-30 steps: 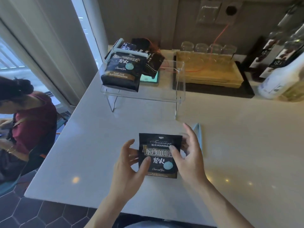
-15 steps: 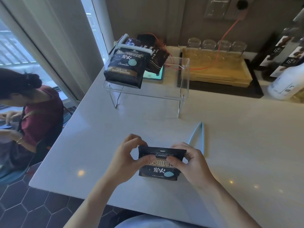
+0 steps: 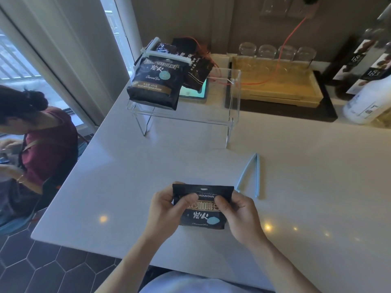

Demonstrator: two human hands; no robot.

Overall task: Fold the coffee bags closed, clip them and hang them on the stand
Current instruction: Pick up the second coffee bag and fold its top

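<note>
A black coffee bag [image 3: 202, 216] is held just above the white counter [image 3: 148, 166] near its front edge. My left hand [image 3: 167, 210] pinches its upper left side and my right hand [image 3: 239, 214] its upper right, thumbs pressed on the front; the top is bent over. A pale blue clip [image 3: 251, 176] lies spread in a V on the counter just right of the bag. At the back stands a clear acrylic stand [image 3: 232, 98]. A clipped coffee bag [image 3: 156, 81] with a white clip [image 3: 167, 57] hangs at its left end, with a second dark bag [image 3: 196, 68] behind it.
A wooden tray [image 3: 275, 85] with upturned glasses [image 3: 277, 52] sits at the back right on a dark mat, crossed by an orange cable. Bottles [image 3: 368, 81] stand at the far right. A phone [image 3: 196, 92] lies behind the stand. A seated person [image 3: 38, 149] is beyond the counter's left edge.
Both hands have closed onto the bag's upper part and bent its top over. The bag has come nearer to me and looks shorter than before.
</note>
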